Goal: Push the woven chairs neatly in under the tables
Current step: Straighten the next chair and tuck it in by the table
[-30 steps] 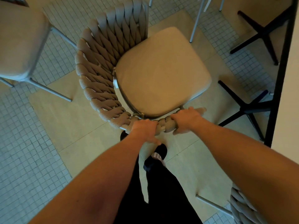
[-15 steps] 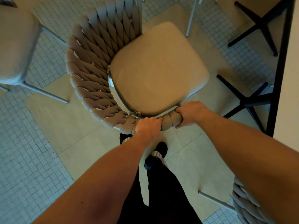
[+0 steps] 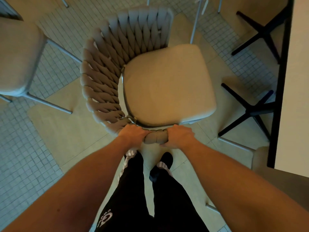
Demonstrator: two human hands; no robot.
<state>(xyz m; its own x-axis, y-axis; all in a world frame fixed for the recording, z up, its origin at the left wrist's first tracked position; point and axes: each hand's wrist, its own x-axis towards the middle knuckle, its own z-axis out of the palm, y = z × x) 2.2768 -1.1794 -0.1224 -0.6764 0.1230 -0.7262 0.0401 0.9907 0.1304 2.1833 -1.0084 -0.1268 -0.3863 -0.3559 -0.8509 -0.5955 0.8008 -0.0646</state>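
The woven chair is gripped at its near rim by the left hand and right hand, fingers curled tight.

Beige woven chair beside table

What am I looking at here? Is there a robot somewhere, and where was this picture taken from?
No robot: a person wears a wide-angle camera on the head, so you look down past their own arms. The left hand and right hand each have a closed grip on the woven chair, at the near end of its braided rim. Its pale seat cushion faces up and is bare. Below are the person's dark trousers and shoes on a tiled floor. At the right stands a table with a black cross-shaped base. Another chair sits at the left.
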